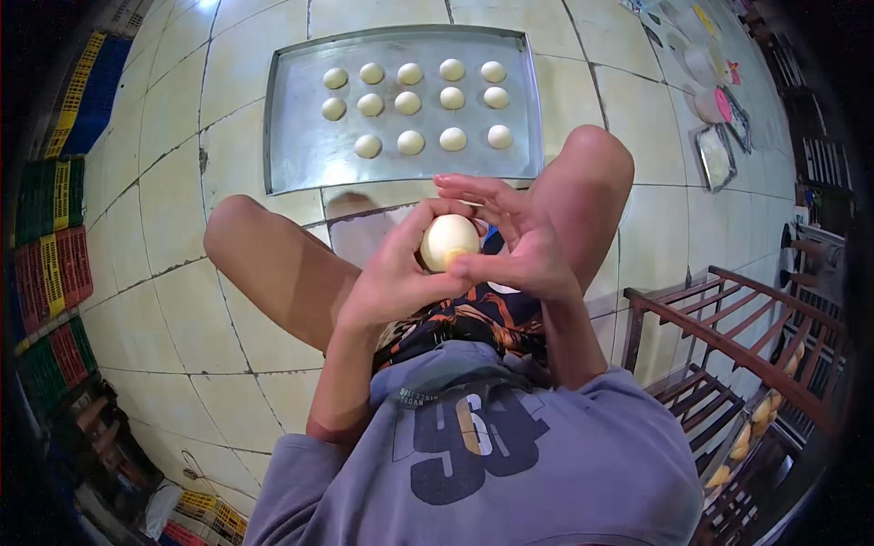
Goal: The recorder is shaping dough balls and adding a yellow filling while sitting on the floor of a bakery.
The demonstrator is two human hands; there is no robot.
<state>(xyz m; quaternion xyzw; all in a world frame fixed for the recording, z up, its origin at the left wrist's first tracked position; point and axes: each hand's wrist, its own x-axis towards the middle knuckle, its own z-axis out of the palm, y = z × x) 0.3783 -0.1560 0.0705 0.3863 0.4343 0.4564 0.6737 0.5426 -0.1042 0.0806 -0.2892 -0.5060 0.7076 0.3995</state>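
Dough ball (446, 238), pale, smooth, yellowish low down, gripped by curled left hand (398, 273), loosely spread right hand (533, 250) touching it

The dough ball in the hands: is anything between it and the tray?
Only the hands: the left hand curls around the far side of the dough ball, and the right hand stretches its fingers across on the tray side. Nothing else visible is in the way.

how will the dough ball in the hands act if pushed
The dough ball would likely roll, being nearly round. Its pale, smooth surface looks like raw dough, so probably soft and easily dented. Its yellowish patch may be weaker.
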